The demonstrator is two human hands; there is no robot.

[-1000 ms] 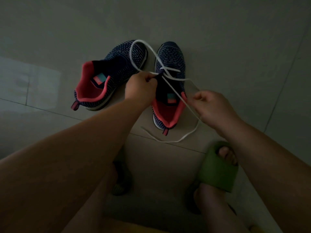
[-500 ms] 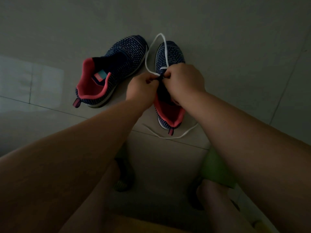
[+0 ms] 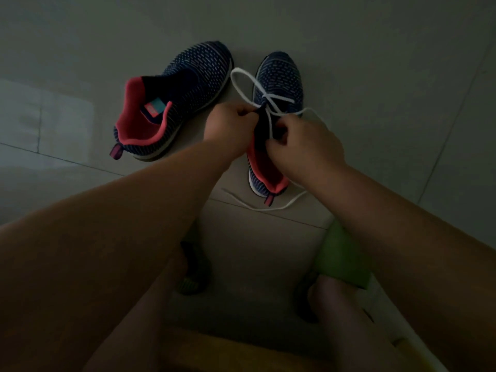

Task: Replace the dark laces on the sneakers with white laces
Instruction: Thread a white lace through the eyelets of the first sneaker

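Observation:
Two dark blue knit sneakers with pink linings stand on the tiled floor. The left sneaker [image 3: 185,84] has no lace and lies angled, apart from my hands. The right sneaker [image 3: 279,79] carries a white lace [image 3: 243,88] that crosses over its lower eyelets, loops off to the left of the toe and trails on the floor behind the heel. My left hand [image 3: 228,127] pinches the left edge of this sneaker's tongue area. My right hand [image 3: 300,143] pinches a strand of the white lace over the tongue.
My feet in green slippers [image 3: 341,256] stand close below the sneakers, the left one mostly hidden under my forearm. Grey floor tiles with dark joints spread all around. An orange edge shows at the bottom of the view.
One second ago my right hand pulled the lace out to the right; it then came to the tongue. Now it has drawn back slightly, and the loop lies left of the toe.

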